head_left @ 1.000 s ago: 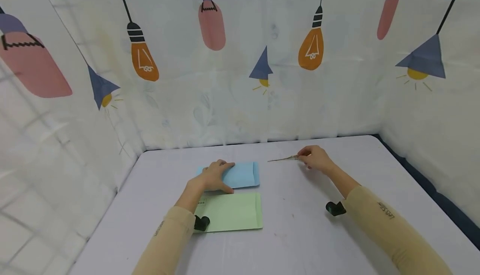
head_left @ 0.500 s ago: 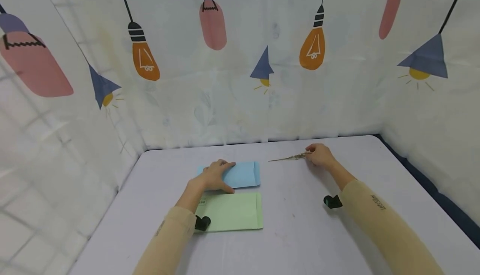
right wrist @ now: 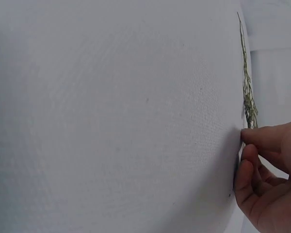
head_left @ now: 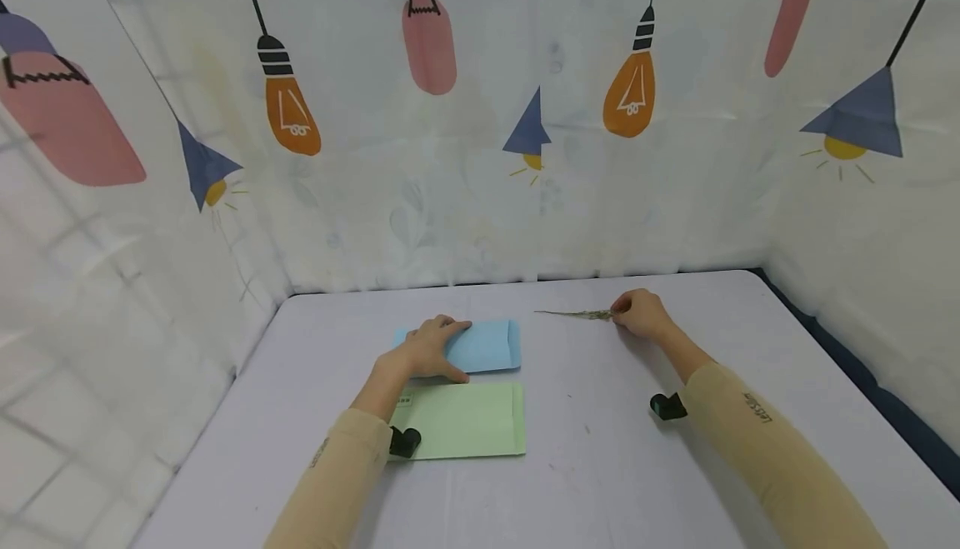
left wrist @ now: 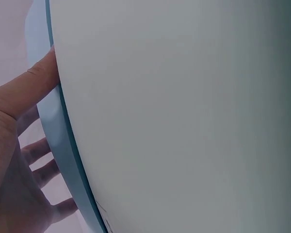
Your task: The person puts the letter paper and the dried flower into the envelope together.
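My left hand (head_left: 427,351) rests on a light blue envelope (head_left: 486,346), fingers spread. In the left wrist view its thumb touches the near side of the blue envelope (left wrist: 68,131), while the other fingers reach over it. Off to the right, my right hand (head_left: 640,314) pinches the bushy end of a thin dried sprig (head_left: 577,314) between thumb and fingers. The sprig's bare stem points left, close over the white table. From the right wrist, the greenish sprig (right wrist: 248,97) extends away from the fingertips.
A larger pale green envelope (head_left: 468,422) lies just in front of the blue one, partly under the left forearm. Small dark specks dot the white table (head_left: 585,482). Behind stands a white curtain (head_left: 465,199) printed with lamps and bulbs.
My right hand has shifted a little to the right, its grasp moving along the sprig to the bushy end. The sprig lies more level now. My left hand stays on the blue envelope.
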Motion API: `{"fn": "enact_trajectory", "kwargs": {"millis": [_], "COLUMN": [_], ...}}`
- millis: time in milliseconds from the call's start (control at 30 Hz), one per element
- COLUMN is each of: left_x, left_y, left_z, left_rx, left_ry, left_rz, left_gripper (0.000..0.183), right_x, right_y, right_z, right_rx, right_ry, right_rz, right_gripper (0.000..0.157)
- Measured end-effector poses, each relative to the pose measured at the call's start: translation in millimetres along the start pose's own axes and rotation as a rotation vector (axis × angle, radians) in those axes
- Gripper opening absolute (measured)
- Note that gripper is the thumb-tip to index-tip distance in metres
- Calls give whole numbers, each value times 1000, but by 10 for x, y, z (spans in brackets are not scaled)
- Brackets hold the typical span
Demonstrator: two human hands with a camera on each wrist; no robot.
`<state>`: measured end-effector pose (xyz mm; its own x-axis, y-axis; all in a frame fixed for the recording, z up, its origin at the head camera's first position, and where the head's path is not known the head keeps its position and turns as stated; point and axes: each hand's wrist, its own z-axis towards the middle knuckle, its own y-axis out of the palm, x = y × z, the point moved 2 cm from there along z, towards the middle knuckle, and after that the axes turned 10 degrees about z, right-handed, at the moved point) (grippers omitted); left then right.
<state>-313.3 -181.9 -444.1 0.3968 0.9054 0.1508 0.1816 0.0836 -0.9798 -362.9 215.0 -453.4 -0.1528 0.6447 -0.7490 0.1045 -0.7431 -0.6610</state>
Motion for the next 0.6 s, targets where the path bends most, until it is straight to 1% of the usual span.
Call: {"fn": "enact_trajectory", "kwargs": {"millis": [200,467,600], "left_x": [-17,-32,-21], "left_y": [13,9,7], "left_z": [31,20,3], "left_rx": [-15,-9,-9], "left_ry": [-5,-6,-3], "left_rz": [4,0,-14], "left_gripper": [101,101,100], "right_x": [51,13,-3], "right_y": [3,19,36], "right_z": [-15,-92,-130], "right_rx": [-3,-29,-35], "right_ry": [12,43,42], "right_rz": [-9,50,60], "right_gripper": [17,20,21]}}
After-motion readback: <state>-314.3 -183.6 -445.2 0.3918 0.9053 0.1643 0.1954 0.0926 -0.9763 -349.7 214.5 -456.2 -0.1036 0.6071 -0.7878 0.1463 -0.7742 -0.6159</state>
